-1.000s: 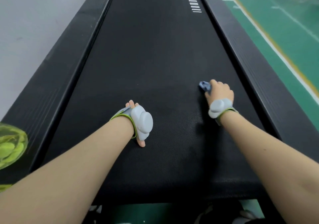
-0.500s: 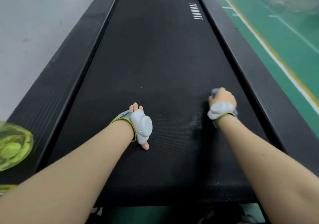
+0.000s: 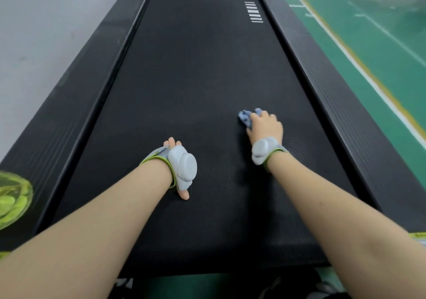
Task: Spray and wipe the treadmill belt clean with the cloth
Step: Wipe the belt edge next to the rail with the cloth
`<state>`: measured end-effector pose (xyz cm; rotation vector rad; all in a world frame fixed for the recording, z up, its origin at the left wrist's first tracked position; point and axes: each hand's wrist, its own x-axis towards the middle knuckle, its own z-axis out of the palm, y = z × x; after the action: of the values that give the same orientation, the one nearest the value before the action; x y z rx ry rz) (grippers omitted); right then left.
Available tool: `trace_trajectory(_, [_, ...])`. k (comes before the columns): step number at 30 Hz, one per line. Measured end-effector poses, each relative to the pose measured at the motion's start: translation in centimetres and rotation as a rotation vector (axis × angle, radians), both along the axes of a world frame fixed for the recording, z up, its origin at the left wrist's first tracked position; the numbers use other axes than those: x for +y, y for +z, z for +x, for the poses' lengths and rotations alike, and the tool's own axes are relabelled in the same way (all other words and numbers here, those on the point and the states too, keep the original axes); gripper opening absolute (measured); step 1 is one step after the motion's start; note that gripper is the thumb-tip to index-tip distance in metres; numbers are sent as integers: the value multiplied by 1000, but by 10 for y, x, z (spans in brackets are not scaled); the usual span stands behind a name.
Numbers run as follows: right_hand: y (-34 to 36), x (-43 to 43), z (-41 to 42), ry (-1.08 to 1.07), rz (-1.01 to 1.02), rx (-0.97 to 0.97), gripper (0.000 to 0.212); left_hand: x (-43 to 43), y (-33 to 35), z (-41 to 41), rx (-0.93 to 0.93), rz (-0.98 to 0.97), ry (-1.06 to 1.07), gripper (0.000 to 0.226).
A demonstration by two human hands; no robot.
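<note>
The black treadmill belt (image 3: 196,72) runs away from me down the middle of the head view. My right hand (image 3: 266,125) lies on the belt right of centre and holds a crumpled blue cloth (image 3: 244,117), which sticks out past my fingers to the far left. My left hand (image 3: 178,160) rests palm down on the belt near the middle, fingers straight; a grey wrist device hides most of it. A green translucent spray bottle (image 3: 12,200) sits at the left edge on the side rail.
Black ribbed side rails (image 3: 341,105) flank the belt on both sides. A green floor with white and yellow lines (image 3: 380,52) lies to the right, a grey floor (image 3: 46,22) to the left. White bar markings (image 3: 254,12) sit far up the belt.
My right hand has slid the cloth left and slightly forward on the belt after a pull toward me. My left hand has stayed planted.
</note>
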<state>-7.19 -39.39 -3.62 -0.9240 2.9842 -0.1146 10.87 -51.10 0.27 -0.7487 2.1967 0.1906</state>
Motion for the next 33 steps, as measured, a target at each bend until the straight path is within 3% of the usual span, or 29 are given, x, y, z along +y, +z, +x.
trace_trajectory(3, [2, 54, -31, -186, 27, -19, 38, -3, 5, -3, 0, 11, -12, 162])
trace_trajectory(7, [5, 119, -42, -352, 73, -15, 41, 7, 12, 2, -66, -127, -160, 130])
trace_trajectory(10, [3, 132, -26, -448, 121, 12, 34, 6, 15, 10, -73, -138, -171, 130])
trace_trajectory(13, [5, 122, -4, -512, 38, -28, 34, 6, 19, 18, -66, -139, -197, 122])
trace_trajectory(18, [19, 49, 45, -370, -87, -172, 26, 7, 36, 29, -91, -166, -225, 116])
trace_trajectory(23, [16, -40, 131, 54, -89, -254, 35, 1, 38, 35, -114, -223, -288, 116])
trace_trajectory(27, [14, -54, 152, 309, -37, -192, 34, -7, 33, 36, -116, -202, -307, 121])
trace_trajectory(31, [12, -22, 118, 276, -7, -159, 39, -2, 22, 34, -120, -190, -232, 128])
trace_trajectory(33, [9, 9, 93, 169, -6, -125, 39, 10, 25, 30, -103, -189, -209, 116])
